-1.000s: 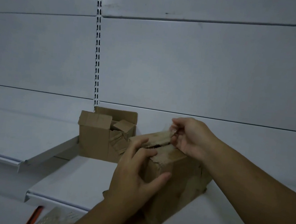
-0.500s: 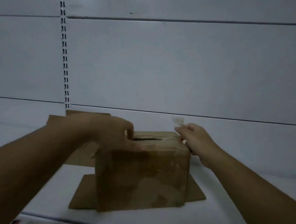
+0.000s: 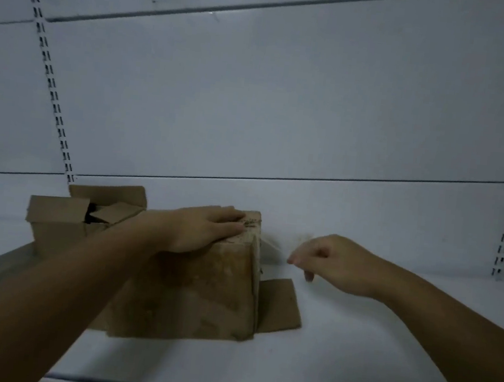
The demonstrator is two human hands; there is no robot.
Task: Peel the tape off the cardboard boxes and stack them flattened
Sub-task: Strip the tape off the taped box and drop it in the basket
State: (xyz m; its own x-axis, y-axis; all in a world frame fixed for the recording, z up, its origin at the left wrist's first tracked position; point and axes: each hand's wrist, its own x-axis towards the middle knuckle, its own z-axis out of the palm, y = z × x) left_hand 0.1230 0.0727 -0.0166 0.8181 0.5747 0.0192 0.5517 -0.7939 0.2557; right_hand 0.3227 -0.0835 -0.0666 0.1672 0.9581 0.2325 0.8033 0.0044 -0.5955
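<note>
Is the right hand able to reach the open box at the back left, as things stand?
Probably not directly: the nearer box and the left hand resting on it lie between the right hand and the open box.

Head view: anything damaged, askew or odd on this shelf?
The front box under the left hand is blotchy and stained, its right edge worn. The open box behind it has crumpled flaps pushed inward.

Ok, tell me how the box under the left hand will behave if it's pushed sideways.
The box looks worn and creased, so it probably dents rather than staying stiff. Its splayed bottom flap lies flat on the shelf, so it would likely drag, not tip. The left hand pressing flat on top should steady it.
</note>
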